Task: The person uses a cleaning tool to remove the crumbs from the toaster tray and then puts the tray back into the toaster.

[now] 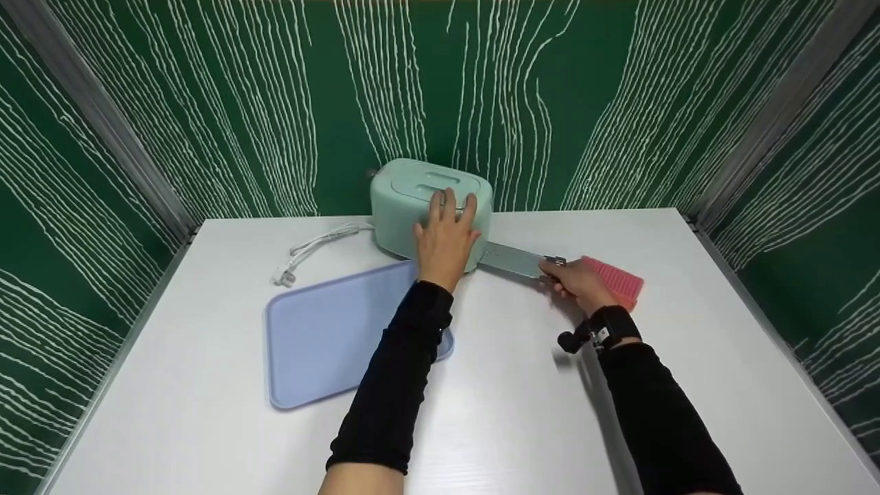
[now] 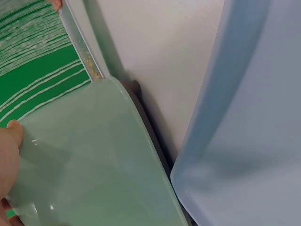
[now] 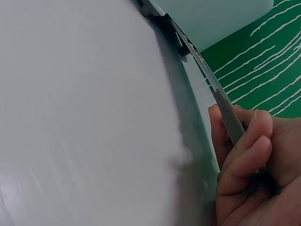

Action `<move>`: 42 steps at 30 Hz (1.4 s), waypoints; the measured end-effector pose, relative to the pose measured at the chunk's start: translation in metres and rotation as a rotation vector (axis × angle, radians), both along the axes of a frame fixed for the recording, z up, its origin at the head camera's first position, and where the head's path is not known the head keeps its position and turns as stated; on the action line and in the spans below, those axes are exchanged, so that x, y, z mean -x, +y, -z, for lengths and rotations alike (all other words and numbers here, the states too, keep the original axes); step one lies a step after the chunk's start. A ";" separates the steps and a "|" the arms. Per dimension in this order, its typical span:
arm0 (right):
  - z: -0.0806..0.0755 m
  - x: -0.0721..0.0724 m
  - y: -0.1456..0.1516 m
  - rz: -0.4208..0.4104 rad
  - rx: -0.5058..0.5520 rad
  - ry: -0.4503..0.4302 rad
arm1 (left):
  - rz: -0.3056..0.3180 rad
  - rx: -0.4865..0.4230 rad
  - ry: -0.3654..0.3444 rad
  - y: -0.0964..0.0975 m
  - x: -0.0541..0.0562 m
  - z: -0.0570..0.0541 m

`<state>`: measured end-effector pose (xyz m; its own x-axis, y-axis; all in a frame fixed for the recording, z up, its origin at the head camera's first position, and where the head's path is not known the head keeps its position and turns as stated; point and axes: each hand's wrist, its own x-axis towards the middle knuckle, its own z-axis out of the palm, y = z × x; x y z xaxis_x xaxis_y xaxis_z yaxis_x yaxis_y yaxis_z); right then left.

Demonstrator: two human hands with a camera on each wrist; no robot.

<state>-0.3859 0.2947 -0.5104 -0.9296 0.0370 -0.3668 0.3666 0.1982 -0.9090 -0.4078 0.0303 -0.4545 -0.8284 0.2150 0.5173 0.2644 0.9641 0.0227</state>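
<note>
A mint-green toaster [image 1: 399, 216] stands at the back of the table, its two slots facing up. My left hand [image 1: 447, 247] rests on its front and top edge with fingers spread; in the left wrist view the toaster's smooth side [image 2: 103, 155] fills the lower left, part of the hand [image 2: 7, 155] at its edge. From the toaster's lower right end sticks out a flat metal crumb tray [image 1: 512, 260], with small yellowish crumbs [image 2: 91, 66] on it. My right hand [image 1: 577, 282] pinches the tray's dark outer end [image 3: 228, 115] between thumb and fingers. The tray's inner part is hidden inside the toaster.
A blue-lilac serving tray [image 1: 330, 337] lies front left of the toaster, partly under my left forearm. The toaster's white cord and plug [image 1: 285, 275] lie to the left. Behind my right hand is a pink-red ridged brush-like thing [image 1: 622, 282]. Green walls surround the white table [image 1: 509, 412].
</note>
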 end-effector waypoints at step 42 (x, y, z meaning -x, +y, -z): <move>-0.032 -0.038 0.015 0.015 0.020 -0.029 | -0.003 -0.006 0.024 0.002 -0.002 -0.001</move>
<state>-0.3478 0.3094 -0.4781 -0.9179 0.0432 -0.3944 0.3957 0.1743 -0.9017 -0.4059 0.0319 -0.4537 -0.8163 0.2091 0.5385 0.2619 0.9649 0.0222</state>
